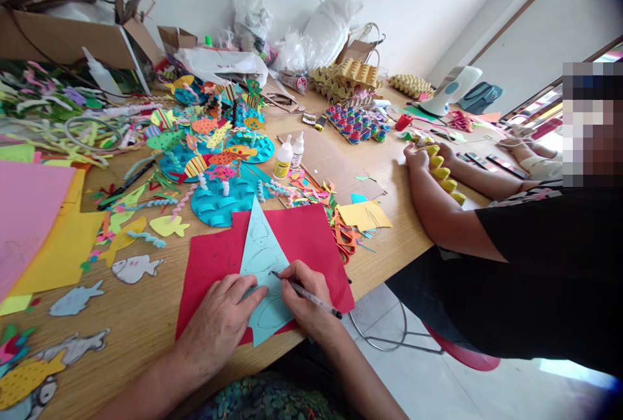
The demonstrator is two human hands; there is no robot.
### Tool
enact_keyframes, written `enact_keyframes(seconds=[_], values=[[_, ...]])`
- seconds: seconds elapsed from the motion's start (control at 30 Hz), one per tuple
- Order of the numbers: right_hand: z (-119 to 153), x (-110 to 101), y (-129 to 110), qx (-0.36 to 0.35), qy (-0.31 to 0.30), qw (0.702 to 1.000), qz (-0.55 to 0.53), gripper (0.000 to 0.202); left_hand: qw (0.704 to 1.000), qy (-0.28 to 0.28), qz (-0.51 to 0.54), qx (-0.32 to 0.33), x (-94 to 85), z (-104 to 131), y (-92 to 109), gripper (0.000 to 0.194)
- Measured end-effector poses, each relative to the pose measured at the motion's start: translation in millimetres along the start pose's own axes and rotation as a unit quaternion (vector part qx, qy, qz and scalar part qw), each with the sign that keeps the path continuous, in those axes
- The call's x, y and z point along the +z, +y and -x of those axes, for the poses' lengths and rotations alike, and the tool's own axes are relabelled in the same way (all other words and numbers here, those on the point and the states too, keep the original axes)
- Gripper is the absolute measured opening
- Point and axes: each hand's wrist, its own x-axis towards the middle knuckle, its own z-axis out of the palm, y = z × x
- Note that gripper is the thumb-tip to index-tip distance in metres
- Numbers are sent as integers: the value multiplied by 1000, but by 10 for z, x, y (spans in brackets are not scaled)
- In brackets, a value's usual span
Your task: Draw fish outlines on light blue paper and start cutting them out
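Note:
My right hand (307, 296) is closed around a pen (314, 298), its tip touching a pointed piece of light blue paper (265, 258). Fish outlines are drawn in dark line on that paper. My left hand (226, 306) rests on the paper's left edge with bent, parted fingers, holding nothing. Beneath lies a larger sheet of red paper (311, 232), partly hidden by my hands. Orange-handled scissors (346, 238) show at its right edge. To the left lie cut-out paper fish, among them a white fish (136, 269) and a pale blue fish (76, 298).
Blue discs (219, 202) carrying colourful paper fish stand behind the red sheet. Two glue bottles (283, 159) are beside them, near paper scraps. Pink paper (29, 219) covers the left side. At right, another person's hands (418, 159) hold a yellow egg-carton strip (440, 173). Egg trays (348, 79) sit farther back.

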Motion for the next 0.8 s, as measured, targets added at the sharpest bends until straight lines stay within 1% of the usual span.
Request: enact_keyframes(seconds=[0.13, 0.33, 0.47, 0.63, 0.8], values=[[3, -7, -4, -5, -6, 1000, -7, 12, 1000, -2, 1, 1, -7, -3, 4, 47], [-1, -30, -30, 16, -3, 1000, -13, 11, 1000, -6, 3, 0, -10, 0, -6, 48], [-4, -19, -11, 12, -4, 1000, -7, 11, 1000, -8, 13, 1, -4, -2, -4, 45], [-5, -7, -2, 2, -7, 1000, -10, 11, 1000, 0, 18, -1, -1, -3, 1, 44], [-9, -26, -22, 16, 0, 1000, -7, 10, 1000, 3, 19, 0, 2, -1, -4, 44]])
